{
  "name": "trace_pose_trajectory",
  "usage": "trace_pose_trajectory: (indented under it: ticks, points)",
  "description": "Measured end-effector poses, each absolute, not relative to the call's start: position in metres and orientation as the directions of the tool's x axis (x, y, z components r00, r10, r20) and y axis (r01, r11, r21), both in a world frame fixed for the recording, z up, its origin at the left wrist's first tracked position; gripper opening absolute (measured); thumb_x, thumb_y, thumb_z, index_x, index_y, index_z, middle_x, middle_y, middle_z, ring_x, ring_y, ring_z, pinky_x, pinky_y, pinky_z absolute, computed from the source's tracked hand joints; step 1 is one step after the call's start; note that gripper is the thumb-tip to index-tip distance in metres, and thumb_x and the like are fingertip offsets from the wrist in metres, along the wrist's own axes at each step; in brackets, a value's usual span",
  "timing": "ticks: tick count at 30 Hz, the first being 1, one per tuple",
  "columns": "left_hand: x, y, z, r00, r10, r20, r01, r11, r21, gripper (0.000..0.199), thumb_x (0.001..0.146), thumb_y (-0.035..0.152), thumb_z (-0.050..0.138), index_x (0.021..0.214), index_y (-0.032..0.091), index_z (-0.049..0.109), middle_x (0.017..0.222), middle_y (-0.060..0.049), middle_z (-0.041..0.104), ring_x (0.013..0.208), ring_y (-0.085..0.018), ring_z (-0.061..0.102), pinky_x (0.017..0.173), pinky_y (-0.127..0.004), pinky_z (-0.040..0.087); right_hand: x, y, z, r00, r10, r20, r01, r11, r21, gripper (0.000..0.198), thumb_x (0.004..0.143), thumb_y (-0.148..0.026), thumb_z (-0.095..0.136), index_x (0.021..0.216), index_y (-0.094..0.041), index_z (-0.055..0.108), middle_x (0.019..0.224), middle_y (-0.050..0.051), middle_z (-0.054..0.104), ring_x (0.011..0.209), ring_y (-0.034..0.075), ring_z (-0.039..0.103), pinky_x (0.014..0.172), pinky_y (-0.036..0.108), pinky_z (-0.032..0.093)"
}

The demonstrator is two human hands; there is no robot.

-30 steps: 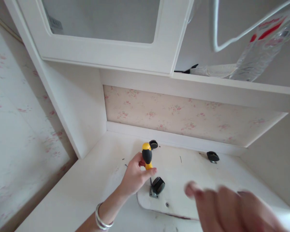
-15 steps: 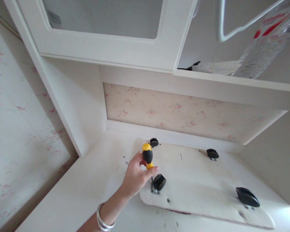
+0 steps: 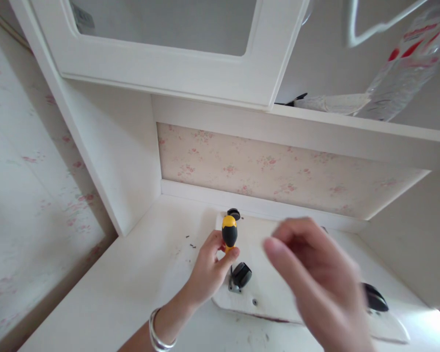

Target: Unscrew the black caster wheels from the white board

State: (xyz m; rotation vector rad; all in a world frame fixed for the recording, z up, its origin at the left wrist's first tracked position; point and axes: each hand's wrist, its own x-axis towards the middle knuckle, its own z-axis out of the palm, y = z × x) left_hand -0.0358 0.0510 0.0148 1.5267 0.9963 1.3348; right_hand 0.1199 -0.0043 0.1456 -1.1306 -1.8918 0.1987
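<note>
As right hand (image 3: 315,283) overlaps board (image 3: 273,288), casters (image 3: 242,275) around, bottle (image 3: 403,73) above

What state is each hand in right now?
Left hand: closed on the screwdriver.
Right hand: partly curled, blurred; can't tell whether it holds anything.

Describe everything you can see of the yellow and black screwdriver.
The screwdriver has a rounded handle, apparently plastic: yellow at the butt, black around the middle, yellow again below. It stands handle up, roughly upright, pinched between the left hand's thumb and fingers. Its thin dark shaft runs down beside a black caster toward its metal plate; whether the tip sits on a screw cannot be told.
</note>
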Motion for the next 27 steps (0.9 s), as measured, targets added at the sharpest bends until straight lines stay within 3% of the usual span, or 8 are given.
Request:
trace_pose_trajectory:
  ticks: [3,8,13,17,19,21,24,27]
  points:
    - [-0.033,0.048,0.014,0.152,0.952,0.267,-0.007,-0.269,0.963,0.021,0.093,0.035,0.058,0.102,0.018,0.065,0.095,-0.005,0.066,0.086,-0.019,0.059,0.077,-0.027,0.045,0.089,0.023,0.144,-0.175,0.862,0.476,0.857,0.371,-0.358,0.038,0.087,-0.050,0.063,0.114,-0.024,0.053,0.084,0.001,0.065,0.063,0.019,0.062,0.056,0.032,0.042]
    - [-0.034,0.044,0.017,0.221,0.945,0.242,-0.067,-0.233,0.970,0.020,0.091,0.034,0.060,0.094,0.016,0.066,0.083,-0.003,0.067,0.072,-0.016,0.055,0.069,-0.026,0.043,0.078,0.045,0.134,-0.271,0.881,0.388,0.955,0.297,-0.008,0.023,0.092,-0.046,0.055,0.095,-0.023,0.057,0.083,0.001,0.068,0.062,0.022,0.064,0.050,0.031,0.027]
    - [-0.038,0.048,0.019,0.224,0.942,0.252,-0.255,-0.193,0.948,0.015,0.087,0.028,0.066,0.096,0.017,0.064,0.093,-0.005,0.068,0.094,-0.021,0.059,0.081,-0.027,0.045,0.087,0.045,0.146,-0.447,0.860,0.246,0.888,0.461,0.003,0.019,0.096,-0.031,0.047,0.108,-0.020,0.058,0.090,0.004,0.067,0.070,0.023,0.065,0.054,0.032,0.033]
    - [-0.036,0.054,0.024,0.309,0.921,0.238,-0.365,-0.117,0.924,0.014,0.080,0.019,0.070,0.091,0.017,0.060,0.084,-0.001,0.064,0.091,-0.019,0.059,0.079,-0.025,0.045,0.095,0.044,0.162,-0.635,0.766,0.094,0.770,0.638,-0.001,0.049,0.095,-0.016,0.041,0.145,-0.020,0.038,0.110,0.009,0.066,0.087,0.023,0.067,0.064,0.034,0.043]
    - [-0.034,0.055,0.029,0.314,0.921,0.230,-0.345,-0.115,0.932,0.013,0.079,0.015,0.067,0.089,0.017,0.060,0.084,-0.001,0.064,0.087,-0.018,0.058,0.077,-0.025,0.045,0.094,0.042,0.166,-0.665,0.744,0.062,0.746,0.666,0.019,0.054,0.096,-0.016,0.040,0.150,-0.023,0.031,0.111,0.008,0.067,0.090,0.024,0.067,0.066,0.035,0.044]
    - [-0.031,0.055,0.034,0.277,0.928,0.250,-0.294,-0.166,0.941,0.013,0.077,0.012,0.063,0.090,0.016,0.060,0.087,-0.002,0.065,0.087,-0.018,0.058,0.076,-0.026,0.045,0.089,0.040,0.167,-0.618,0.779,0.103,0.786,0.615,0.064,0.043,0.098,-0.027,0.042,0.141,-0.028,0.043,0.108,0.006,0.068,0.082,0.025,0.068,0.061,0.035,0.044]
    - [-0.028,0.054,0.039,0.251,0.930,0.269,-0.209,-0.219,0.953,0.011,0.075,0.011,0.059,0.084,0.016,0.060,0.079,-0.001,0.063,0.081,-0.018,0.057,0.070,-0.025,0.044,0.078,0.039,0.167,-0.483,0.849,0.213,0.875,0.458,0.160,0.037,0.096,-0.055,0.045,0.105,-0.024,0.063,0.091,0.006,0.069,0.067,0.026,0.068,0.051,0.033,0.038]
    - [-0.026,0.057,0.040,0.288,0.932,0.219,-0.159,-0.179,0.971,0.011,0.072,0.017,0.063,0.067,0.017,0.054,0.063,0.003,0.053,0.063,-0.013,0.048,0.057,-0.023,0.038,0.074,0.044,0.172,-0.438,0.879,0.187,0.888,0.391,0.241,0.041,0.098,-0.053,0.042,0.085,-0.019,0.062,0.071,0.007,0.067,0.064,0.027,0.067,0.050,0.032,0.034]
